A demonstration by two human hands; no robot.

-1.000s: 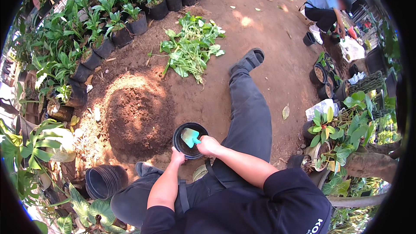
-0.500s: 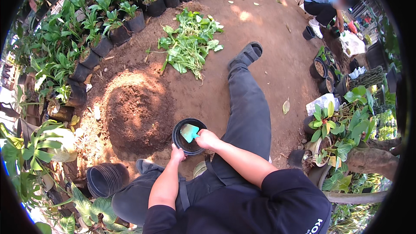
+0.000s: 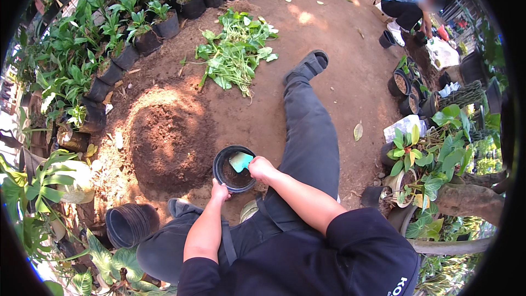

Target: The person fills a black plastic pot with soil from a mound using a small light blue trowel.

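A round black plant pot (image 3: 234, 187) is held between my legs, with dark soil showing inside it. My left hand (image 3: 220, 191) grips the pot's near-left rim. In my right hand (image 3: 262, 170) is a turquoise hand trowel (image 3: 241, 161), its fingers closed round the handle. The trowel's blade, with a pale soil-dusted face, is inside the pot. Just left of the pot rises a mound of brown soil (image 3: 171, 145). Beyond it lies a heap of green leafy cuttings (image 3: 238, 49) on the ground.
Nested black pots (image 3: 131, 225) lie on their side by my left knee. Potted plants (image 3: 145, 35) line the far left. On the right are more pots (image 3: 400, 85) and a leafy plant (image 3: 449, 148). Another person (image 3: 408, 5) crouches at the far right.
The trowel has tilted slightly within the pot, and more of the pot's inside shows. The whole view has shifted a little; both hands keep their holds.
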